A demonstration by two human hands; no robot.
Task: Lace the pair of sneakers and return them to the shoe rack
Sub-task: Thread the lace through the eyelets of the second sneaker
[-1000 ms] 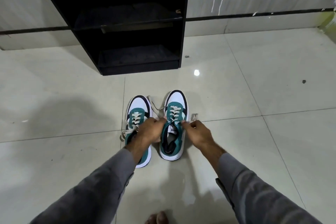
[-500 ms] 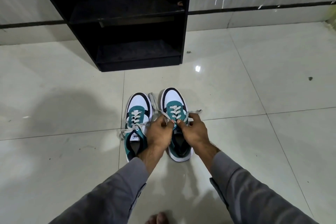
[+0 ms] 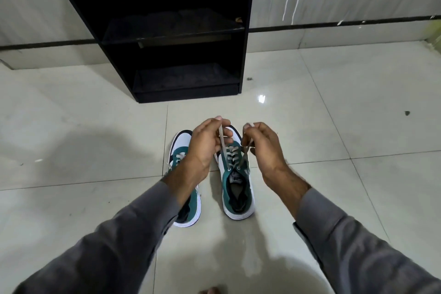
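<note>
The only readable mark is on the right-hand sneaker (image 3: pixel 235 174): a small white tongue label (image 3: pixel 236 177) with dark printing that appears to read "PUMA", seen upside down from the head camera and too small to make out with certainty. The tongue of the left-hand sneaker (image 3: pixel 185 174) is hidden behind the left forearm, so any label there cannot be read. No other text, numbers or signs are legible on the shoe rack (image 3: pixel 167 31), the wall or the floor.
</note>
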